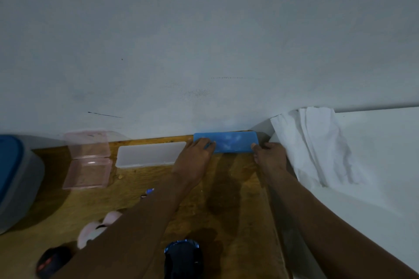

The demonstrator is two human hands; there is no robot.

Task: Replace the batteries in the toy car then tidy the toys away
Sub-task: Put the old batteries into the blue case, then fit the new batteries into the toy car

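- blue case (226,144) at back of table (226,199), against wall (204,52); left hand (192,158) gripping left end, right hand (269,156) pinching right end.
- toy car (183,256) at near edge, well apart from both hands, untouched.
- case prob. light, stiff plastic, smooth & slippery; best held by short ends, as now.
- car prob. light, hard shell; take by sides, not wheels.
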